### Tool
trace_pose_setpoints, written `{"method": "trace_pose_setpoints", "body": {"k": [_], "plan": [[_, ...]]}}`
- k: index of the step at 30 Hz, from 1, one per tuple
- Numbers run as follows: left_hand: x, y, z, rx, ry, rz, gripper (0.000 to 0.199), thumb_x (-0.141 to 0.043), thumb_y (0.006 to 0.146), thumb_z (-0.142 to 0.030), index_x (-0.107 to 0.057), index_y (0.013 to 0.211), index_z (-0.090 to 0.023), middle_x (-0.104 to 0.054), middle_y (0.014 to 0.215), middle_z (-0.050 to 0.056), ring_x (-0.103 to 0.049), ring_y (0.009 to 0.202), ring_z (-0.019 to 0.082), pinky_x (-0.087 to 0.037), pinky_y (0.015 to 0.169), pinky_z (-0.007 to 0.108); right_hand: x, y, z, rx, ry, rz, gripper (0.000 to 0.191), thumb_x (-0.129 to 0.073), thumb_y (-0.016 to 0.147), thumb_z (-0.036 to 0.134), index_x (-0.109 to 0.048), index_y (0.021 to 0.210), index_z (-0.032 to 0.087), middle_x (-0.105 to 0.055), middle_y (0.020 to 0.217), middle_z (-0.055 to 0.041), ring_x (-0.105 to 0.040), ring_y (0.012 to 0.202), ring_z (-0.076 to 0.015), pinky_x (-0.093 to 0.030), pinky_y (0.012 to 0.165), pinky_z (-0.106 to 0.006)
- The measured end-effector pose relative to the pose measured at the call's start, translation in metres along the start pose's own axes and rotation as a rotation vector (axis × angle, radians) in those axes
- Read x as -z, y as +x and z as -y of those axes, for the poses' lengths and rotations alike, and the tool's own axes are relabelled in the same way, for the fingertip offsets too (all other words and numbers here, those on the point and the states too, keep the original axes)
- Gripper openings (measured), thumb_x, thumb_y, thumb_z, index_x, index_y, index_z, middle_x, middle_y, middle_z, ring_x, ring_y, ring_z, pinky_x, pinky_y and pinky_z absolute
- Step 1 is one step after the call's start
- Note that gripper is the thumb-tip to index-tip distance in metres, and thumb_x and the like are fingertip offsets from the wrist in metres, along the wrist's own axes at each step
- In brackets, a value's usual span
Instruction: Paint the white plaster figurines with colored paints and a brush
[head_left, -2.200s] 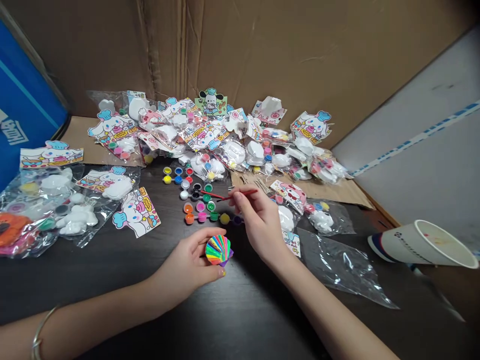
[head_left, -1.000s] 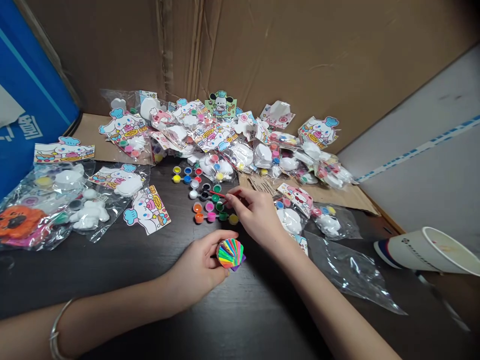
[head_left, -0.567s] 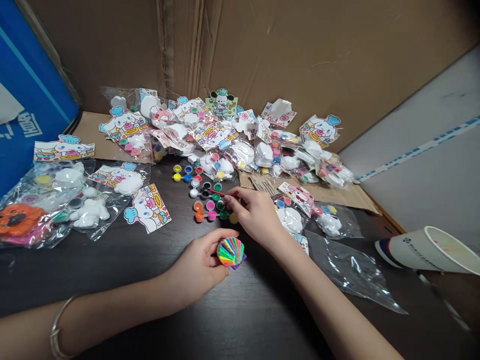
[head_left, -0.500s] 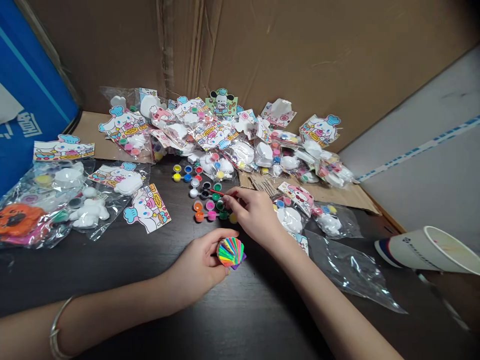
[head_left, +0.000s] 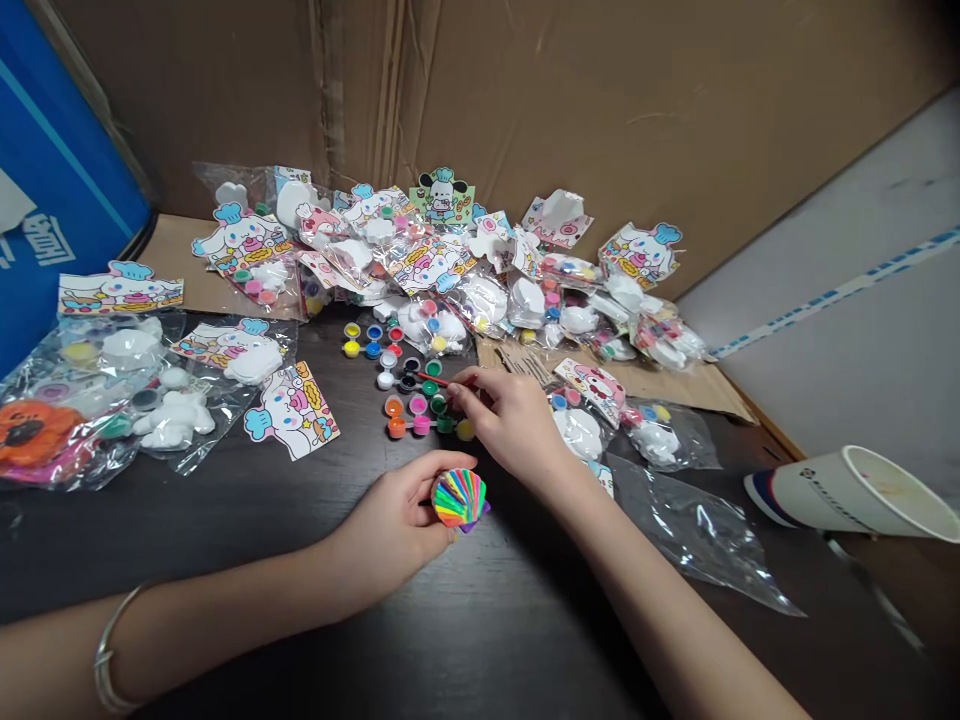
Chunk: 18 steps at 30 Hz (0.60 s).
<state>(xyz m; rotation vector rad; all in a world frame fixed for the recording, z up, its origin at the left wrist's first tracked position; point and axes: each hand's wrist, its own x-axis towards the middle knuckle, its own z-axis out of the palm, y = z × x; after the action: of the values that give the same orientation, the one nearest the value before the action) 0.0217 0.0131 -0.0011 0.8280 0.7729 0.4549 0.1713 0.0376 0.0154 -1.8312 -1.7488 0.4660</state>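
My left hand [head_left: 397, 525] rests on the dark table and holds a small shell-shaped figure [head_left: 459, 499] painted in rainbow stripes, with a purple edge showing below. My right hand [head_left: 510, 422] pinches a thin red-handled paintbrush [head_left: 442, 381], its tip down among the open paint pots [head_left: 420, 410]. These small pots, in several colours, stand joined in strips just beyond my fingers. The brush tip is partly hidden by the pots and my fingers.
Many plastic bags [head_left: 480, 303] of white plaster figures and paint pots lie heaped against a cardboard wall [head_left: 600, 110]. Illustrated cards [head_left: 291, 411] lie among them. A paper cup [head_left: 847, 495] lies on its side at right, and a blue box [head_left: 52, 190] stands at left.
My right hand has moved left and down, bringing the brush from above the pots to among them. My left hand has shifted slightly right with the shell. The view has also shifted.
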Motion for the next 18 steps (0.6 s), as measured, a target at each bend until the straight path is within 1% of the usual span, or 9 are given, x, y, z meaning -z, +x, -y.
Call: {"method": "trace_pose_setpoints", "body": {"k": [2,3,7,9,12,14,16,18], "plan": [[0.001,0.000,0.000,-0.030,0.016,0.014,0.045,-0.058,0.049,-0.002,-0.060,0.091,-0.018,-0.062,0.084,-0.001,-0.057,0.083,0.016,-0.041,0.076,0.028,0.003,-0.002,0.000,0.003,0.060,-0.035,0.017,-0.050,0.085,0.023,-0.064,0.076,0.017,-0.067,0.065,-0.0042,-0.059,0.057,-0.0159,-0.040,0.057,-0.027],[0.001,0.000,0.000,-0.050,0.022,0.022,0.044,-0.059,0.049,-0.002,-0.061,0.090,-0.018,-0.062,0.085,-0.001,-0.057,0.085,0.016,-0.040,0.077,0.029,0.006,-0.005,0.001,0.013,0.132,-0.072,0.018,-0.050,0.085,0.024,-0.064,0.075,0.017,-0.067,0.064,-0.0036,-0.058,0.056,-0.0151,-0.040,0.056,-0.026],[0.003,0.000,0.001,-0.122,0.034,0.043,0.041,-0.063,0.052,-0.004,-0.062,0.090,-0.019,-0.061,0.090,0.000,-0.056,0.090,0.017,-0.040,0.081,0.030,0.022,-0.030,0.005,0.053,0.585,-0.299,0.016,-0.057,0.081,0.027,-0.063,0.069,0.018,-0.063,0.061,-0.0004,-0.056,0.056,-0.0119,-0.042,0.052,-0.023],[0.006,0.001,0.002,-0.125,0.031,0.062,0.041,-0.066,0.052,-0.004,-0.061,0.090,-0.019,-0.060,0.090,0.000,-0.055,0.090,0.017,-0.042,0.081,0.031,0.027,-0.046,0.004,0.042,0.744,-0.364,0.013,-0.060,0.080,0.025,-0.064,0.069,0.019,-0.062,0.060,0.0006,-0.054,0.053,-0.0097,-0.041,0.049,-0.021],[0.011,0.003,0.002,-0.090,-0.010,0.111,0.050,-0.073,0.050,-0.004,-0.059,0.095,-0.021,-0.058,0.095,0.001,-0.057,0.090,0.018,-0.045,0.082,0.034,0.025,-0.066,0.000,-0.025,0.894,-0.370,0.014,-0.063,0.081,0.028,-0.066,0.070,0.019,-0.060,0.057,0.0008,-0.048,0.049,-0.0078,-0.036,0.043,-0.018],[0.013,0.005,0.002,-0.086,-0.041,0.135,0.053,-0.079,0.052,-0.010,-0.058,0.099,-0.022,-0.059,0.096,0.002,-0.060,0.089,0.019,-0.047,0.080,0.035,0.020,-0.073,-0.002,-0.061,0.961,-0.342,0.015,-0.064,0.081,0.031,-0.066,0.072,0.019,-0.060,0.056,0.0007,-0.047,0.048,-0.0076,-0.036,0.043,-0.017],[0.013,0.004,0.000,-0.084,-0.041,0.136,0.046,-0.080,0.060,-0.020,-0.059,0.101,-0.020,-0.060,0.092,0.003,-0.060,0.086,0.019,-0.047,0.078,0.035,0.016,-0.076,-0.004,-0.057,0.995,-0.322,0.016,-0.065,0.082,0.032,-0.066,0.072,0.019,-0.060,0.056,0.0008,-0.047,0.048,-0.0075,-0.038,0.043,-0.017],[0.011,0.003,-0.004,-0.071,-0.033,0.121,0.035,-0.076,0.067,-0.027,-0.061,0.097,-0.018,-0.060,0.087,0.003,-0.058,0.083,0.018,-0.047,0.078,0.035,0.014,-0.077,-0.003,-0.034,0.997,-0.317,0.018,-0.064,0.082,0.032,-0.065,0.071,0.019,-0.059,0.056,0.0011,-0.048,0.049,-0.0073,-0.038,0.043,-0.016]]}}
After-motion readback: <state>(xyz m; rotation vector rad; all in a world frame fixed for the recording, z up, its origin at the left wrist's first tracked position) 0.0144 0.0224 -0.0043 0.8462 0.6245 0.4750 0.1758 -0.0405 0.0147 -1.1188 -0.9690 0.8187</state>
